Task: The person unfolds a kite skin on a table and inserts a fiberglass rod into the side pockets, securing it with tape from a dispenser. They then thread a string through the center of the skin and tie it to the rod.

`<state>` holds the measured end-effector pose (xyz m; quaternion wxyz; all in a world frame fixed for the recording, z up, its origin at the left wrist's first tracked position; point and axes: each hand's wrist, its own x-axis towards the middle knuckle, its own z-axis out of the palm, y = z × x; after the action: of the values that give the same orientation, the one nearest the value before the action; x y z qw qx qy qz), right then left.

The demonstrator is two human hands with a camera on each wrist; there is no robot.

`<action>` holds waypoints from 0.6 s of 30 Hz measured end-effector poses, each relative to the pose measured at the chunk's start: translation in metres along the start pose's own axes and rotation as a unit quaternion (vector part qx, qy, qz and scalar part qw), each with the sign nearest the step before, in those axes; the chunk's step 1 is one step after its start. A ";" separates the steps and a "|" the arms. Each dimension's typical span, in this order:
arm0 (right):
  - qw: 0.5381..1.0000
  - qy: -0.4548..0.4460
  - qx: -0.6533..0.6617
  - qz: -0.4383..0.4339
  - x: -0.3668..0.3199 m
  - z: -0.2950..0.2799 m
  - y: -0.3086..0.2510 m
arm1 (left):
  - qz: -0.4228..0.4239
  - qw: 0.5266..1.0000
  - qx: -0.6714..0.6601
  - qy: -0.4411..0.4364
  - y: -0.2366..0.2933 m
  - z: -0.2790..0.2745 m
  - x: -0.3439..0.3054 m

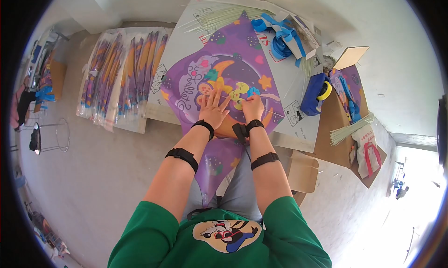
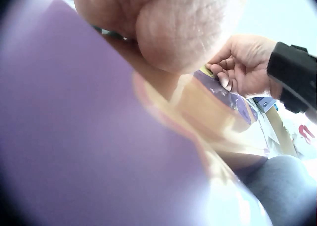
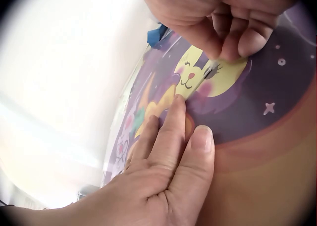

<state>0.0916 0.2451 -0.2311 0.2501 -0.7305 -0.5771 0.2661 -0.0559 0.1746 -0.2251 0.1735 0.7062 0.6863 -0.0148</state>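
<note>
A purple kite-shaped printed sheet (image 1: 182,76) with a moon, stars and cartoon animals lies over the board on the table, its lower corner hanging toward the lap. My left hand (image 1: 214,113) rests on it, fingers spread and straight, fingertips beside a yellow bear's face (image 3: 185,70). Just to the right, my right hand (image 1: 253,108) pinches the end of a thin pale rod (image 3: 200,81) against the print. In the right wrist view this rod runs from the pinching fingertips down toward the left index finger. The left wrist view shows the right hand's curled fingers beyond the left palm.
A blue tape dispenser (image 1: 311,96) stands right of the sheet. Blue ribbon (image 1: 280,46) and thin pale rods (image 1: 205,19) lie at the back. Cardboard boxes (image 1: 333,144) are at the right, and bagged purple-orange bundles (image 1: 100,76) at the left.
</note>
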 end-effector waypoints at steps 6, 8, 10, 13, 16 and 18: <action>0.999 -0.037 -0.026 0.024 0.004 -0.001 -0.006 | -0.002 1.000 -0.007 -0.005 0.000 -0.001 0.000; 0.998 -0.040 -0.030 0.027 0.007 0.002 -0.002 | -0.002 1.000 -0.011 -0.002 0.000 0.000 0.000; 0.998 -0.045 -0.044 0.008 0.011 0.004 0.005 | 0.005 1.000 -0.009 0.002 -0.001 0.000 0.000; 0.990 -0.136 -0.034 0.033 0.015 -0.007 0.005 | -0.001 1.000 -0.007 0.004 0.000 0.001 0.000; 0.982 -0.157 -0.107 -0.010 0.020 -0.011 0.009 | -0.001 1.000 -0.007 0.008 0.000 0.000 -0.001; 0.980 -0.150 -0.126 -0.029 0.015 -0.020 0.000 | -0.001 1.000 -0.009 0.010 0.000 0.002 -0.001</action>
<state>0.1082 0.2589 -0.2182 0.0746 -0.6911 -0.6575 0.2906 -0.0559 0.1732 -0.2270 0.1727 0.7041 0.6887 -0.0020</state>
